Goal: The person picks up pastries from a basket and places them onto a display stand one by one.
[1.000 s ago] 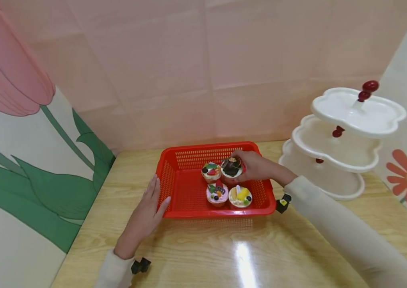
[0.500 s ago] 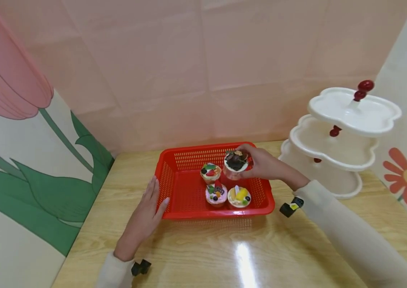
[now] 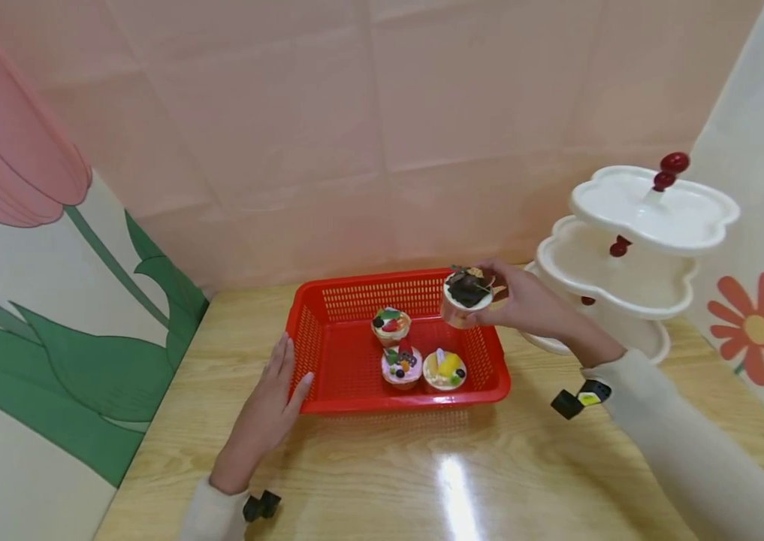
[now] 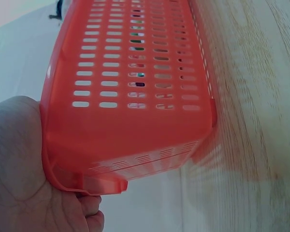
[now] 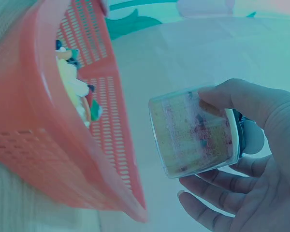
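A clear dessert cup of layered cake (image 3: 467,293), topped with dark chocolate-like pieces, is held above the right part of the red plastic basket (image 3: 341,406). My right hand (image 3: 526,304) grips it from the right; its layers show through the clear wall of the cup (image 5: 193,135) in the right wrist view. My left hand (image 3: 263,406) rests against the basket's near left corner, fingers extended along its side and thumb at the front rim. Inside the basket sit a fruit-topped cupcake (image 3: 391,327), a pink-creamed cupcake (image 3: 402,366) and a yellow-fruit cupcake (image 3: 445,370).
A white three-tier stand (image 3: 652,210) with red knobs stands at the right, behind my right forearm. Pink sheeting (image 3: 273,150) hangs behind the wooden table (image 3: 354,466). A flower-printed wall (image 3: 84,338) borders the left side.
My right hand has lifted the chocolate-topped dessert cup out from among the cupcakes and carried it up and to the right. My left hand has stayed at the basket's corner.
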`<state>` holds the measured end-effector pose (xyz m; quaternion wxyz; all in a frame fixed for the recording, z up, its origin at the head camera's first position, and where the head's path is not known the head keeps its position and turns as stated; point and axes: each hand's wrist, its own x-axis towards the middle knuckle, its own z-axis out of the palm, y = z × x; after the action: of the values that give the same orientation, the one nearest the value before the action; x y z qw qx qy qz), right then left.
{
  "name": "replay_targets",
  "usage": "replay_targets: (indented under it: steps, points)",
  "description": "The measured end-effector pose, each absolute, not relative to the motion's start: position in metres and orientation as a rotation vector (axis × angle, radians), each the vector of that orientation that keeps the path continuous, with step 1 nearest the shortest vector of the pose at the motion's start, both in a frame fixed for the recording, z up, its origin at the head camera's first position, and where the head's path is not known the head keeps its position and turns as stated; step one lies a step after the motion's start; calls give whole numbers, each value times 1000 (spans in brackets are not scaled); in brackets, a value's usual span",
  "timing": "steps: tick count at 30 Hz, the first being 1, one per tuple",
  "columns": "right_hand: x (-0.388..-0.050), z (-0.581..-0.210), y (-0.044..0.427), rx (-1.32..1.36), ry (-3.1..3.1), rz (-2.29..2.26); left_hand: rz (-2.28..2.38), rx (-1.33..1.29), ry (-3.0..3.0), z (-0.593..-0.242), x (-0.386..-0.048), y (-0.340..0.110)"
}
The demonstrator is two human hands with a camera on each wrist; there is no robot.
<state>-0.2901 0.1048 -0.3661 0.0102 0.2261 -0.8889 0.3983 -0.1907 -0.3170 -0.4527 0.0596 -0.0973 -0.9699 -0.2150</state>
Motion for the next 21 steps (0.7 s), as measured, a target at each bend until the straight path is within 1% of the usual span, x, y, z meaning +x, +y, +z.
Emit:
replay_targets:
  steps: [4,11,21]
  points:
    - [-284,-356,115,620,-2761,1280,-652,-285,-2935,-454,-191,-317]
    - [-274,-338,133,509,-2744,1214,-658,-300,-2932,-457,-192,-318]
    - [-270,-335,159,411,-2638,1192,-665,-295,-2935,-457,-192,-319]
